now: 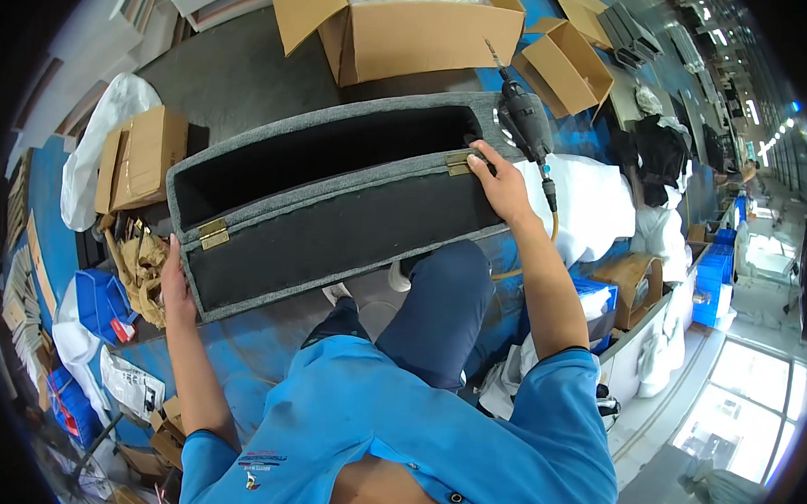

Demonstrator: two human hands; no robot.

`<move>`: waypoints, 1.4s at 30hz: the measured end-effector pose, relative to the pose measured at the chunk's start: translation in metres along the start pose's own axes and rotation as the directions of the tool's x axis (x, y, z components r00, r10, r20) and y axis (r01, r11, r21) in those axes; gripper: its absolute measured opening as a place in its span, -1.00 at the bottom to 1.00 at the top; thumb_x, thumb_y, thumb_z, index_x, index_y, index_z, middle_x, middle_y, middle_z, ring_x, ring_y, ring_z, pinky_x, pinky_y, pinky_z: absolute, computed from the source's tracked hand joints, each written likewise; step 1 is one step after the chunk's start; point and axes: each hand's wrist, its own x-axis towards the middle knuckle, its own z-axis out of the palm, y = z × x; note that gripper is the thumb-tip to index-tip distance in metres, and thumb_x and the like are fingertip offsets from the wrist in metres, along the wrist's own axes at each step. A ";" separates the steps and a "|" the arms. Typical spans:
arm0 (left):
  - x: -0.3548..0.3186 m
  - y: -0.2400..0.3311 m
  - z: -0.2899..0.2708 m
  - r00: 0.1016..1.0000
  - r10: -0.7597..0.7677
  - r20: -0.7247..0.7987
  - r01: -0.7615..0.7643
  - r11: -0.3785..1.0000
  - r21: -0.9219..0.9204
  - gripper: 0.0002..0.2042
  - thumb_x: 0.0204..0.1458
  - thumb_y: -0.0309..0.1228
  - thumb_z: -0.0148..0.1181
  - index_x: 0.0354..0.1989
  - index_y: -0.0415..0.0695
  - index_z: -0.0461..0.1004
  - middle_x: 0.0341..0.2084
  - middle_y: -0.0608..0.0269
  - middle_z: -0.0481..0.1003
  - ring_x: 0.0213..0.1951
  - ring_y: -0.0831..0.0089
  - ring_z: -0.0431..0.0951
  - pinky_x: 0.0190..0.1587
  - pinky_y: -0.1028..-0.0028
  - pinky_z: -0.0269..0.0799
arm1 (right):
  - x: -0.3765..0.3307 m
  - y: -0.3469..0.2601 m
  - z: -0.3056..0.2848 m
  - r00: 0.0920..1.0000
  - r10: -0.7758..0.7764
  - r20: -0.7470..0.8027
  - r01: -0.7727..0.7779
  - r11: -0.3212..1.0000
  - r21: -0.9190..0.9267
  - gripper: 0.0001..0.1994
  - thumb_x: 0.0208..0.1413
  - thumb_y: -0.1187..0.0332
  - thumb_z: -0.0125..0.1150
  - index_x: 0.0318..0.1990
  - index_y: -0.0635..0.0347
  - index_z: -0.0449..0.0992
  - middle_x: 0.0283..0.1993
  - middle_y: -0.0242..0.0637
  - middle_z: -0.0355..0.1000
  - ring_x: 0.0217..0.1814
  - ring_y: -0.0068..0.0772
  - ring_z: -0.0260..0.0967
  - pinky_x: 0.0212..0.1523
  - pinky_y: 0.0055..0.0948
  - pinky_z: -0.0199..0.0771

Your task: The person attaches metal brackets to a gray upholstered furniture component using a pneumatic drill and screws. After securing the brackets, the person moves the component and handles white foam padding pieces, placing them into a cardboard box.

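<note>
A long grey fabric-covered box (333,221) with a black lining lies across in front of me, its hinged lid (350,241) folded open toward me. Two brass hinges join the halves, a left hinge (214,234) and a right hinge (458,163). My left hand (177,284) grips the left end of the lid, most of its fingers hidden behind the edge. At the right hinge my right hand (503,186) is closed round the box's edge. Just beyond it, a black power screwdriver (525,118) with a bit lies on the box's right end.
Behind the box stands a large cardboard carton (433,41) with clear plastic inside, and a smaller open carton (565,69) at its right. Another carton (142,158), crumpled brown paper (145,278) and a blue bin (104,304) are at left. White wrapped material (587,205) lies at right.
</note>
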 end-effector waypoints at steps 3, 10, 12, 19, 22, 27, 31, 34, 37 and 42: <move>0.008 0.014 0.004 0.770 0.634 -0.068 -0.572 0.735 0.365 -0.75 0.31 -0.26 0.19 -0.20 -0.23 0.58 -0.37 0.35 0.55 -0.35 0.56 0.48 -0.20 0.52 0.41 | 0.000 -0.002 -0.004 0.999 0.028 0.017 -0.028 0.999 -0.015 -0.56 0.27 -0.10 0.15 0.22 -0.23 0.52 0.00 0.01 0.58 0.05 0.09 0.51 0.10 -0.17 0.46; -0.051 0.015 0.350 0.424 0.304 0.853 -0.905 0.189 0.382 -0.60 0.11 0.03 0.24 -0.14 -0.07 0.61 -0.38 0.05 0.63 -0.24 0.09 0.66 -0.18 0.13 0.52 | 0.005 -0.005 -0.007 0.999 0.025 0.030 -0.023 0.999 -0.037 -0.56 0.26 -0.11 0.15 0.22 -0.27 0.51 -0.06 0.04 0.58 0.00 0.08 0.53 0.03 -0.14 0.48; -0.039 -0.013 0.396 0.371 0.155 0.916 -0.924 0.155 0.348 -0.57 0.03 0.07 0.31 -0.20 -0.06 0.63 -0.42 0.05 0.63 -0.27 0.09 0.66 -0.20 0.13 0.51 | 0.005 -0.005 -0.007 1.000 0.019 0.023 -0.018 0.999 -0.037 -0.56 0.26 -0.10 0.16 0.22 -0.27 0.52 -0.09 0.04 0.59 -0.04 0.08 0.53 0.01 -0.15 0.49; -0.037 -0.026 0.413 0.412 -0.093 0.906 -0.843 0.338 0.418 -0.62 0.01 0.04 0.37 -0.21 -0.01 0.70 -0.51 0.14 0.61 -0.41 0.24 0.62 -0.30 0.30 0.45 | 0.001 -0.012 -0.009 0.999 0.051 0.005 -0.051 0.998 -0.043 -0.58 0.26 -0.06 0.16 0.18 -0.19 0.54 -0.26 0.04 0.58 -0.21 0.05 0.54 -0.14 -0.14 0.49; -0.038 -0.034 0.409 0.366 0.050 0.929 -0.868 0.378 0.322 -0.62 0.03 0.05 0.31 -0.12 0.10 0.72 -0.37 0.09 0.66 -0.26 0.08 0.66 -0.16 0.18 0.53 | -0.002 -0.014 -0.007 0.999 0.037 -0.012 -0.037 0.999 -0.033 -0.58 0.26 -0.06 0.17 0.18 -0.17 0.54 -0.22 0.04 0.58 -0.18 0.07 0.55 -0.13 -0.14 0.50; -0.036 -0.033 0.411 0.445 -0.066 0.893 -0.828 0.348 0.439 -0.68 0.14 -0.02 0.23 -0.06 0.16 0.71 -0.32 0.08 0.67 -0.23 0.08 0.67 -0.12 0.23 0.54 | -0.001 -0.017 -0.010 0.997 0.078 0.027 -0.076 0.995 -0.062 -0.58 0.29 0.06 0.21 0.22 -0.02 0.53 0.05 -0.07 0.60 0.11 -0.06 0.56 0.13 -0.31 0.46; -0.041 -0.027 0.415 0.462 -0.127 0.878 -0.809 0.346 0.476 -0.71 0.19 -0.06 0.18 -0.06 0.15 0.71 -0.31 0.07 0.67 -0.22 0.09 0.67 -0.11 0.26 0.54 | 0.000 -0.028 -0.032 0.997 0.078 0.031 -0.074 0.993 -0.092 -0.59 0.30 0.09 0.21 0.21 0.03 0.54 -0.01 -0.04 0.61 0.03 -0.05 0.58 0.06 -0.28 0.49; -0.035 -0.035 0.411 0.459 -0.050 0.887 -0.811 0.385 0.441 -0.73 0.17 -0.07 0.15 -0.15 0.19 0.73 -0.36 0.10 0.66 -0.24 0.05 0.66 -0.15 0.15 0.55 | 0.024 -0.042 -0.076 0.962 0.173 -0.210 -0.196 0.976 -0.093 -0.53 0.27 -0.01 0.19 0.19 0.08 0.54 -0.11 0.07 0.60 -0.05 0.01 0.58 -0.03 -0.25 0.51; -0.034 -0.041 0.414 0.459 -0.047 0.887 -0.803 0.406 0.437 -0.74 0.17 -0.07 0.16 -0.16 0.19 0.73 -0.35 0.09 0.67 -0.24 0.04 0.65 -0.14 0.17 0.55 | 0.071 -0.010 -0.090 0.945 0.071 -0.318 -0.179 0.929 -0.323 -0.36 0.19 -0.21 0.16 0.12 0.22 0.55 -0.11 0.11 0.59 -0.03 0.09 0.56 -0.01 -0.16 0.50; -0.037 -0.033 0.415 0.464 -0.075 0.883 -0.791 0.413 0.451 -0.72 0.17 -0.09 0.18 -0.12 0.13 0.72 -0.31 0.07 0.67 -0.23 0.06 0.66 -0.11 0.21 0.55 | 0.100 -0.003 -0.074 0.967 0.221 -0.128 -0.256 0.841 -0.477 -0.26 0.09 -0.35 0.16 -0.03 0.28 0.50 -0.09 0.17 0.57 0.03 0.15 0.53 0.01 -0.09 0.49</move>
